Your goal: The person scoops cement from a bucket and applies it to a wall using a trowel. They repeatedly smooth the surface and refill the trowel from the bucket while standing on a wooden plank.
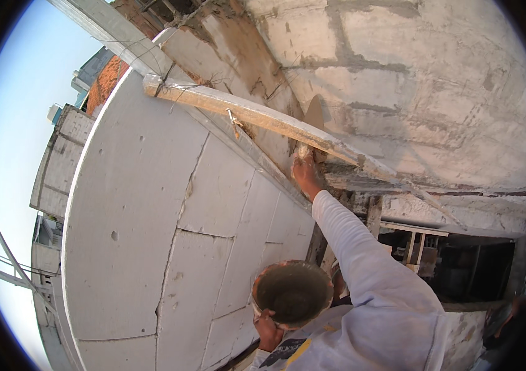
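My right hand reaches up, shut on the handle of a trowel. Its brown blade lies against the rough grey block wall, just behind a slanting wooden plank. My left hand grips the rim of a round bucket, held close to my chest. The bucket's inside is coated with dark grey mortar. My long pale sleeve runs from the lower right up to the raised hand.
A wall of large white blocks fills the left and centre. Wire ties the plank at its upper end. A dark opening with a wooden frame lies at lower right. Sky and neighbouring buildings show at far left.
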